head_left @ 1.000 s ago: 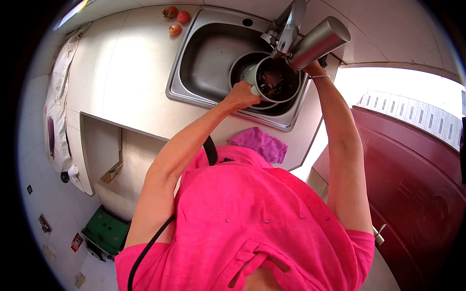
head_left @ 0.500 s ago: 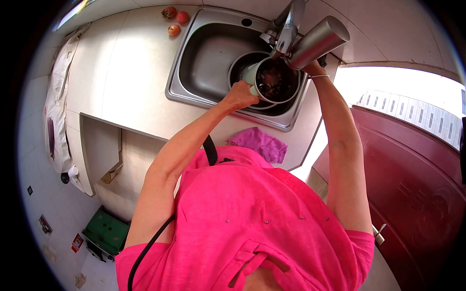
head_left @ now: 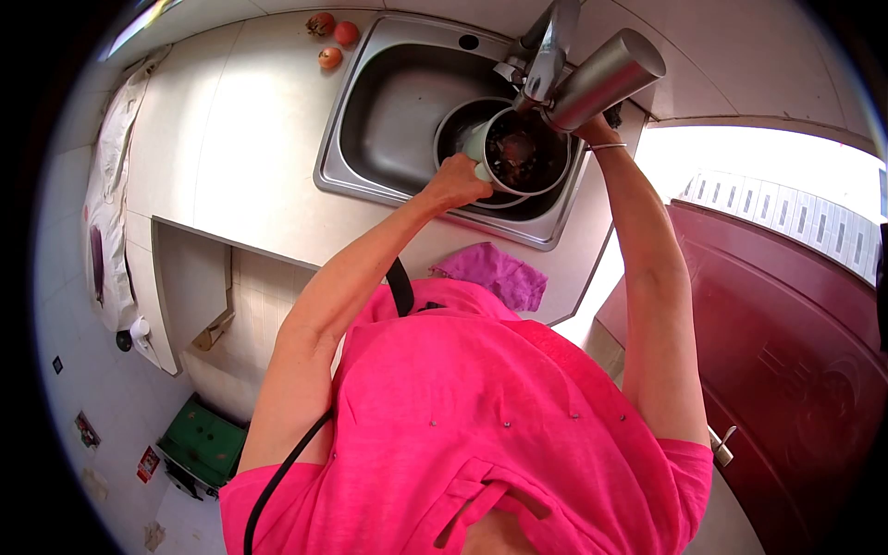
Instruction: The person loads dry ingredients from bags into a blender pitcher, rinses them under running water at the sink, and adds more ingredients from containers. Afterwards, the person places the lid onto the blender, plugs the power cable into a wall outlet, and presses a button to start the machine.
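My left hand [head_left: 460, 182] is closed on the handle side of a pale green pot [head_left: 474, 148], which is tilted under the faucet [head_left: 549, 57]. Dark and reddish bits lie in water inside the pot. Beneath it, a metal bowl [head_left: 450, 129] sits in the steel sink [head_left: 379, 116]. My right hand [head_left: 597, 130] is at the far right side of the pot, below a metal cylinder [head_left: 610, 76] attached by the faucet. That cylinder and the pot hide most of its fingers, so its grip does not show.
A purple cloth [head_left: 495, 274] lies on the counter [head_left: 254, 139] in front of the sink. Tomatoes [head_left: 346, 33] and an onion [head_left: 330, 58] rest at the sink's left. A dark red panel [head_left: 786, 370] stands to the right, and a green bin [head_left: 203, 440] is at lower left.
The contents of the pot have shifted slightly in the water. Both hands and the pot stay in nearly the same place.
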`<state>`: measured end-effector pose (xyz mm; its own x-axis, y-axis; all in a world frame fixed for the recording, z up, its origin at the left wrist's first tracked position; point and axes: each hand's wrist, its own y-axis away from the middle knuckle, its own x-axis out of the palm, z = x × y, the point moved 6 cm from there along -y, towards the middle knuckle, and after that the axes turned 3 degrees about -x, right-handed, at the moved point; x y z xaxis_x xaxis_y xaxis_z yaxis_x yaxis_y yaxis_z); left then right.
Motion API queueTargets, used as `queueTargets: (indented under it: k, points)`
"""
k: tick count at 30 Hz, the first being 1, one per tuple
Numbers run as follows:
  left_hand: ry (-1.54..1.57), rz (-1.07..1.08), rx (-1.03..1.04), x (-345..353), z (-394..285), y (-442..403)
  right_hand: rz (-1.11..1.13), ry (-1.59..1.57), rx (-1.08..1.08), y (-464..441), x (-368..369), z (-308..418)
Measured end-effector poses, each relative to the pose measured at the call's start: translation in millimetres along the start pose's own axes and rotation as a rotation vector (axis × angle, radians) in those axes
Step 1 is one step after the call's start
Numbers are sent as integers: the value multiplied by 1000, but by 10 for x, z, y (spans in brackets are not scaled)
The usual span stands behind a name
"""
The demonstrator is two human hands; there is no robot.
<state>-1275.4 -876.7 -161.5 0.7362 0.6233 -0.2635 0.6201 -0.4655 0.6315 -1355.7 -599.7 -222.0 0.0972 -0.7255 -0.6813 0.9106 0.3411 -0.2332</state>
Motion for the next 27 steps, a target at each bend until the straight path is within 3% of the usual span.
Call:
queueTargets:
  k: [3, 6, 13, 27]
  points:
    - [8, 0, -11, 3, 0, 2, -99, -399, 175, 81, 90, -252]
    - [-2, 5, 0, 12, 9, -12, -127, -346, 151, 50, 60, -210]
    - [37, -11, 22, 30, 27, -34, 52, 262, 22, -44, -160, 405]
    - [70, -15, 43, 35, -38, -41, -49, 210, -29, -159, -370, 454]
